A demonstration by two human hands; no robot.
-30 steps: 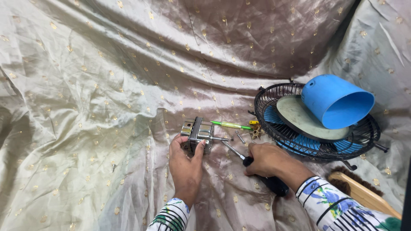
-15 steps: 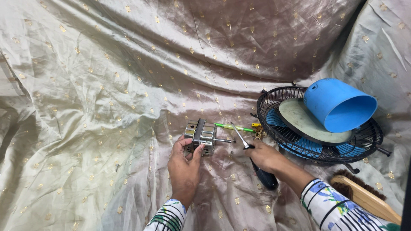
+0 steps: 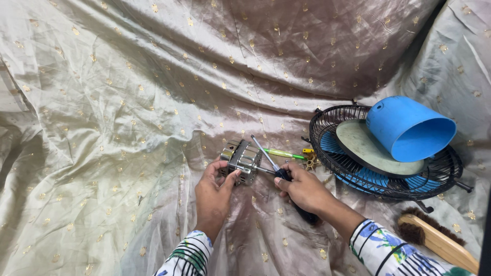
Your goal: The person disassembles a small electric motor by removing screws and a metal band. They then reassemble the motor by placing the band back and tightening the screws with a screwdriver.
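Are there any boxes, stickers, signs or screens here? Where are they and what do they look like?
None that I can see: no box, sticker, sign or screen.
Only bare things lie on the shiny spotted cloth.
Small metal motor: silvery, held by the left hand.
Screwdriver: dark handle, in the right hand.
Fan cage: round, black wire, at the right.
Blue tub: tipped over on the cage.

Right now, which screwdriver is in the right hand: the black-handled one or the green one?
The black-handled screwdriver: the right hand grips it, shaft angled up beside the metal motor. The green screwdriver lies loose on the cloth behind it.
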